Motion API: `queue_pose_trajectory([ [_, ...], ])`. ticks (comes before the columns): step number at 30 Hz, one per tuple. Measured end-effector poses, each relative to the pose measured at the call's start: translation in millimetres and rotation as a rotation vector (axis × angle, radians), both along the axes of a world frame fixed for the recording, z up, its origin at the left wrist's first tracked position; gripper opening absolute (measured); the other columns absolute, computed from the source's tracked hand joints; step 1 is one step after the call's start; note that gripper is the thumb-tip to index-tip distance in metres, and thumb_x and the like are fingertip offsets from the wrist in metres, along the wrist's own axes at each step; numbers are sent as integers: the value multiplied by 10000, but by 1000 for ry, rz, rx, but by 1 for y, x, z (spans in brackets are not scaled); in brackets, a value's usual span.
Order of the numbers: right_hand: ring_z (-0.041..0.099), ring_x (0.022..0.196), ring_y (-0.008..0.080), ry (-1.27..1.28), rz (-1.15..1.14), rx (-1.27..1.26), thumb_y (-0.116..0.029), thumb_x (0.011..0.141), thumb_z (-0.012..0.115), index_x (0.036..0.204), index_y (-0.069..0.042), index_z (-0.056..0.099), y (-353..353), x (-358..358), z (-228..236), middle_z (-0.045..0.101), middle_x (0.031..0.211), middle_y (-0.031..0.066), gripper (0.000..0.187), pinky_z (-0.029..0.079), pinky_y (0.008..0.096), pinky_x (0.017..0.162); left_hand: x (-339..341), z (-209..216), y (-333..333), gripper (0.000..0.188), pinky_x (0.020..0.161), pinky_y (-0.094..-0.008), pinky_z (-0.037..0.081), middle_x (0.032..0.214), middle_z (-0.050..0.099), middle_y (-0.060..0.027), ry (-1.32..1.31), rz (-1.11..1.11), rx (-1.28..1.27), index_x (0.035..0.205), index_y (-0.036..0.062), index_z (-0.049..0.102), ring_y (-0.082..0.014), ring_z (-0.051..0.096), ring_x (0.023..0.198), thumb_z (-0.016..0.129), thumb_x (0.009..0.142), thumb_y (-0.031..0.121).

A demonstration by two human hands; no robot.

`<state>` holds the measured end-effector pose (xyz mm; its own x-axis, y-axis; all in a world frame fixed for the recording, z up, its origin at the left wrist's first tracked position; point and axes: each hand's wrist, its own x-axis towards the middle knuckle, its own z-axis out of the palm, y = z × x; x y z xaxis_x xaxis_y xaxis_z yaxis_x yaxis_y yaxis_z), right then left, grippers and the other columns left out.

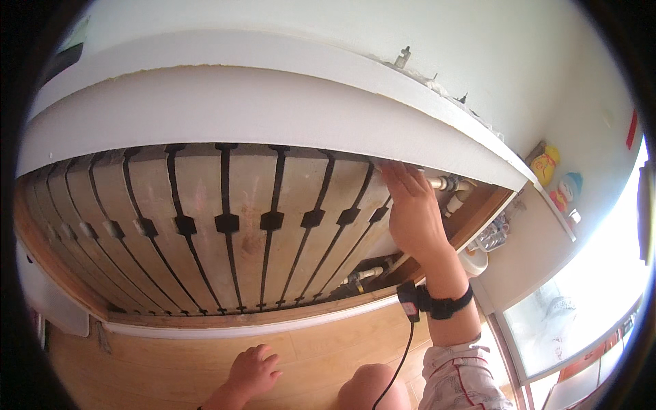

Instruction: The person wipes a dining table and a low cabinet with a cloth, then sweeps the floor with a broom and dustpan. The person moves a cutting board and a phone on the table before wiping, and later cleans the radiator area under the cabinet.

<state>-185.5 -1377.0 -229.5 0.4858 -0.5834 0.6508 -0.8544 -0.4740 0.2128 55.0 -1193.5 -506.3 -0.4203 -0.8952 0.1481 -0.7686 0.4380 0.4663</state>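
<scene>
A pale, dusty radiator (pixel 249 205) with several upright sections sits in a recess under a white ledge. My right hand (pixel 413 208) reaches up to its right end. The fingers lie stretched out against the top of the last sections, just under the ledge, and the fingertips are partly hidden there. I see nothing held in it. A black strap with a small device (pixel 437 302) and a cable is round my right wrist. Low in front of the radiator, my left hand (pixel 254 371) hovers over the wooden floor (pixel 178 359), fingers loosely bent and apart, holding nothing.
Pipes with valves (pixel 447 183) run beside the radiator's right end, and another valve (pixel 362 275) sits lower. A wooden frame (pixel 488 208) borders the recess. The white ledge (pixel 273 102) overhangs it. Small figurines (pixel 567 190) stand on a cabinet at right.
</scene>
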Motion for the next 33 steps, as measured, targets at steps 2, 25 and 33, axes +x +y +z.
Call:
queue_pose_trajectory([
  [2,455,1180,365,27,13,19,15,755,465,1238,48,487,5,2,2,505,1259,202,485,390,433,954,1,-2,-1,323,738,-409,500,1061,548,-118,0,-3,3,959,103,641,-290,589,911,719,715,298],
  [25,528,973,429,-180,150,329,-184,886,484,1025,48,585,-12,-1,31,587,990,268,288,428,424,834,-2,-3,1,333,711,-407,500,1057,546,-124,4,-39,-6,961,101,645,-288,586,902,725,696,285],
  [33,511,1007,441,-156,465,96,-65,846,537,1177,108,471,6,28,10,438,1247,243,380,444,453,848,5,5,2,349,768,-421,489,1109,535,-141,30,3,17,1000,97,629,-306,570,965,712,711,274],
])
